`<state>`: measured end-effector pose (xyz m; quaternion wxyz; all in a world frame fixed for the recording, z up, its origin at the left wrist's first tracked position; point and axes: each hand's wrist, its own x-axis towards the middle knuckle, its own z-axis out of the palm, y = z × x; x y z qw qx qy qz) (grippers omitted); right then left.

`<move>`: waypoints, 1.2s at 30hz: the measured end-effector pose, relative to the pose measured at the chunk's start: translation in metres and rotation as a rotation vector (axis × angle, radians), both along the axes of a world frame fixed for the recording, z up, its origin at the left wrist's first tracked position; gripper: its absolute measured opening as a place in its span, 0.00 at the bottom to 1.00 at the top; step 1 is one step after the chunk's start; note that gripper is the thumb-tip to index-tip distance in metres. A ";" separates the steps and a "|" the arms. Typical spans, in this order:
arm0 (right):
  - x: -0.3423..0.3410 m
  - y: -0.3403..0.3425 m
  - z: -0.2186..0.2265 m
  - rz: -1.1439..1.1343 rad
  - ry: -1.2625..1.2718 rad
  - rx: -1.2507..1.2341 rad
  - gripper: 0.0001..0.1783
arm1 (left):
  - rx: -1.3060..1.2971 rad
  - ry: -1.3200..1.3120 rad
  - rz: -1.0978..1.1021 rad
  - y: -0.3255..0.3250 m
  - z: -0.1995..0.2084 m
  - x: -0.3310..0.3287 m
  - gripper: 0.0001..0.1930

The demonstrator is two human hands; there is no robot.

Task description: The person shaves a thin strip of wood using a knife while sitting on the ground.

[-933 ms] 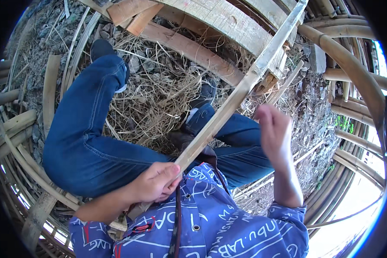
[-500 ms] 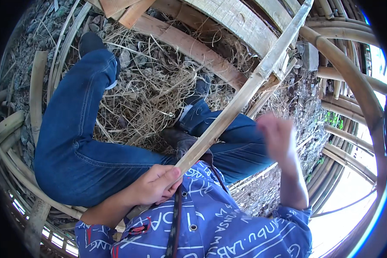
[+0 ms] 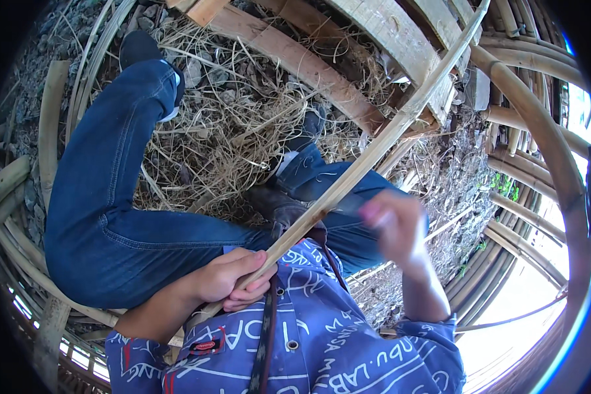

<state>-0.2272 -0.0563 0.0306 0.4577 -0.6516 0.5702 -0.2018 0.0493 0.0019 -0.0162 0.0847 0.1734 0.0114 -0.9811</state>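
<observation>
A long split bamboo strip [image 3: 348, 184] runs slantwise from the upper right down to my waist. My left hand [image 3: 226, 279] is wrapped round its lower part, against my shirt. Higher up, the strip crosses the end of a pale timber piece [image 3: 400, 39] and seems to rest there. My right hand [image 3: 397, 230] is a fist just right of the strip, above my thigh. Motion smears it, and a blurred grey blade-like shape by its thumb is too faint to name. Under the strip, between my legs, lies a dark brown item that is partly hidden.
Thin curled shavings [image 3: 236, 144] cover the stony ground between my legs. A reddish-brown board [image 3: 295, 59] lies beyond them. Bamboo poles [image 3: 532, 118] form a frame on the right, and more bamboo pieces [image 3: 52, 125] lie on the left.
My right fist has moved left and a little down, closer to the strip. The strip has slid down slightly through my left hand's side and its upper end has shifted right.
</observation>
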 end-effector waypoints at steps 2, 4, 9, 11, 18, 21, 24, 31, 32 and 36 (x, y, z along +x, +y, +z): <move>-0.006 -0.017 -0.006 -0.458 0.046 -0.037 0.20 | -0.019 -0.021 -0.005 -0.002 0.000 0.002 0.27; 0.001 0.005 -0.013 -0.304 0.108 -0.046 0.21 | -0.041 -0.039 -0.014 -0.002 -0.001 0.001 0.27; 0.006 0.003 0.009 -0.046 0.102 0.048 0.16 | -0.050 -0.030 -0.008 -0.002 -0.001 0.004 0.27; 0.005 -0.001 0.011 -0.357 0.297 0.082 0.18 | -0.037 -0.029 -0.011 0.001 -0.003 0.006 0.27; 0.010 0.008 0.008 -0.376 0.096 0.094 0.16 | -0.063 -0.043 -0.007 0.002 -0.006 0.009 0.26; 0.034 0.024 0.026 0.066 0.108 0.285 0.17 | -0.039 -0.080 -0.028 0.004 -0.006 0.007 0.25; 0.019 0.018 0.027 -0.259 0.042 0.197 0.11 | -0.123 -0.123 -0.035 0.001 -0.001 0.008 0.24; 0.032 0.024 0.026 -0.063 0.098 0.258 0.23 | -0.079 -0.120 0.002 0.003 -0.001 0.009 0.19; 0.025 0.019 0.023 -0.250 0.084 0.212 0.20 | -0.099 -0.128 0.000 0.002 -0.001 0.009 0.19; 0.037 0.030 0.028 0.155 -0.052 0.457 0.14 | -0.106 -0.117 -0.008 0.002 -0.002 0.007 0.19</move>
